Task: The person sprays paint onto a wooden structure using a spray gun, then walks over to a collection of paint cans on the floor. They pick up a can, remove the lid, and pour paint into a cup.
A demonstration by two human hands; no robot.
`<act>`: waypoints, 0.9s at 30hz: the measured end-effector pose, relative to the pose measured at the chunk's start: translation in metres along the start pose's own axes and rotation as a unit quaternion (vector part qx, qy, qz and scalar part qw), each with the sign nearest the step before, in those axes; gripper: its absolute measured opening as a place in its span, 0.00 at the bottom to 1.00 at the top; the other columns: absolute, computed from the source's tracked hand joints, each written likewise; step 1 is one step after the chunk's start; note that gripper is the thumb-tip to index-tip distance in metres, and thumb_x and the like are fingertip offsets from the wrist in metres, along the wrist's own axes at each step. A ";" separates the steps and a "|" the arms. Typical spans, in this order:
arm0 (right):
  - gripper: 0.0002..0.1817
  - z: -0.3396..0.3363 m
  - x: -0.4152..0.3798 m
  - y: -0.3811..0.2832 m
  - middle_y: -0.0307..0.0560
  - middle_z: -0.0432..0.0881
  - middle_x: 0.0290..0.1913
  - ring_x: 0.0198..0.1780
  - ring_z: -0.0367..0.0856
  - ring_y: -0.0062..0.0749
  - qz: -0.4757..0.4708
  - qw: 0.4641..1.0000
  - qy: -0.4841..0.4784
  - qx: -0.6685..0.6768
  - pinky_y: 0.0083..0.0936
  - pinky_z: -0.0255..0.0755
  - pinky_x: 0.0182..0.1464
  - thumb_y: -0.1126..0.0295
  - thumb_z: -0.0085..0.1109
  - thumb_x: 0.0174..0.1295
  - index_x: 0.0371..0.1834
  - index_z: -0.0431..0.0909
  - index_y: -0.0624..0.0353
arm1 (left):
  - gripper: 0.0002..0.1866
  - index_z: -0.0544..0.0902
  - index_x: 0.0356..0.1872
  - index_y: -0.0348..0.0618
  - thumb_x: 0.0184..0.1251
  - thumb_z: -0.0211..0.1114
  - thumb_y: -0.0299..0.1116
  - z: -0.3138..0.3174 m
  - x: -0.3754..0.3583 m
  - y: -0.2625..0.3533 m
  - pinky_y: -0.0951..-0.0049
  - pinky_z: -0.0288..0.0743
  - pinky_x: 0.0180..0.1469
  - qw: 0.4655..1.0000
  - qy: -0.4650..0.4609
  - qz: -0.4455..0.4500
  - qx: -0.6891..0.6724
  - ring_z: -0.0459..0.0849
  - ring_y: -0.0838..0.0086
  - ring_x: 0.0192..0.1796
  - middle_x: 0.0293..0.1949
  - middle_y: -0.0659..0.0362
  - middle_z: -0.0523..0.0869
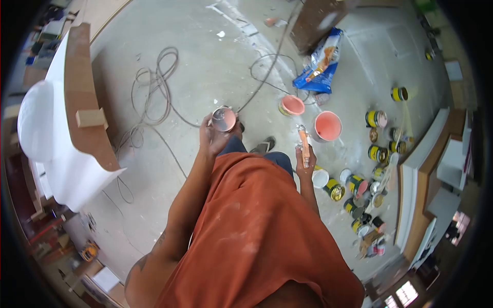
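Observation:
My left hand [207, 137] is wrapped round a small round paint cup [224, 119], its open mouth facing up and its inside smeared pink and grey. In my right hand [305, 168] is a paint spray gun [304, 143], with a pink-orange body and metal parts at its ends. Just beyond the gun, on the floor, stand a large bucket of pink paint [327, 126] and a smaller tub of pink paint [292, 105]. A white tub [319, 178] sits close to my right wrist.
Several paint cans [378, 153] crowd the floor at right, beside a white and brown panel piece [418, 179]. Coiled hose [154, 84] lies ahead on the left. A blue bag [321, 64] rests near the far hose. A curved white piece [61, 138] stands at left.

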State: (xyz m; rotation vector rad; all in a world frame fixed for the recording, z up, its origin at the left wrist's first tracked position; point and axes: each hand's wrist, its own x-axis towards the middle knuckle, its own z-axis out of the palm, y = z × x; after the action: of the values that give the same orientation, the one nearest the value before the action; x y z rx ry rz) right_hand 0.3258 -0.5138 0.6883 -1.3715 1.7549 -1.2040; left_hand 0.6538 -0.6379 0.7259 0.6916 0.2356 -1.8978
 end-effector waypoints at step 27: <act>0.12 0.566 -0.004 -0.348 0.34 0.76 0.26 0.22 0.68 0.17 -0.101 0.807 -0.569 0.119 0.21 0.63 0.24 0.63 0.63 0.71 0.41 0.80 0.63 | 0.21 0.81 0.56 0.53 0.75 0.47 0.49 -0.430 -0.325 0.174 0.47 0.77 0.58 0.743 0.363 0.516 -0.222 0.82 0.62 0.56 0.55 0.59 0.84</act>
State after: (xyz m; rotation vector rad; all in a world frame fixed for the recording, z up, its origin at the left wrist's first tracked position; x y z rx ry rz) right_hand 0.9599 -0.6933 0.7741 -1.6154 0.5869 -0.4143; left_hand 1.0528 -0.2610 0.5848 0.9275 0.6173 -0.4063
